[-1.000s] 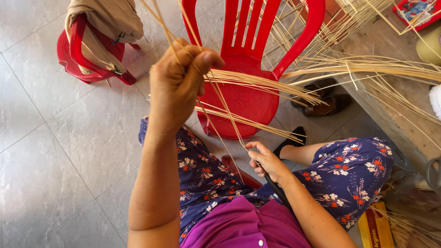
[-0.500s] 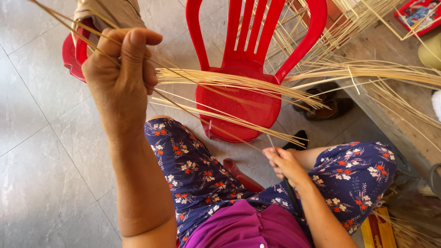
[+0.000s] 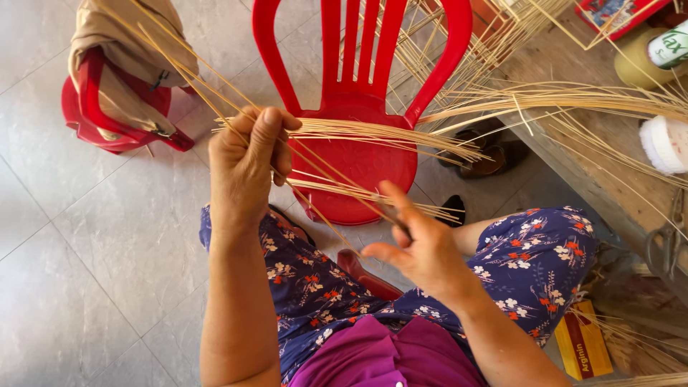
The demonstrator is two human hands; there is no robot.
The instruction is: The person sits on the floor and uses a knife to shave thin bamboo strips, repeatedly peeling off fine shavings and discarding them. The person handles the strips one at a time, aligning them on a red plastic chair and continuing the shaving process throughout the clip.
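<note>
My left hand [image 3: 247, 165] is raised over my lap and closed around a bundle of thin bamboo strips [image 3: 373, 132]. The strips fan out to the right across the seat of a red plastic chair [image 3: 362, 154], and a few stick up to the upper left. My right hand [image 3: 419, 247] is lower and to the right, above my knee. Its thumb and forefinger pinch one single strip [image 3: 337, 218] that runs diagonally up to my left hand. I am seated, in floral blue trousers [image 3: 534, 261].
A second red chair [image 3: 118, 118] with a tan cloth draped on it stands at the upper left. A wooden bench [image 3: 595, 158] on the right carries more loose strips, a jar and a white cup. Dark sandals [image 3: 487, 158] lie behind the chair. A yellow box [image 3: 584, 344] sits by my knee. Grey tiled floor.
My left hand has come down and to the right with the bundle. My right hand has risen from my knee and taken hold of a single strip.
</note>
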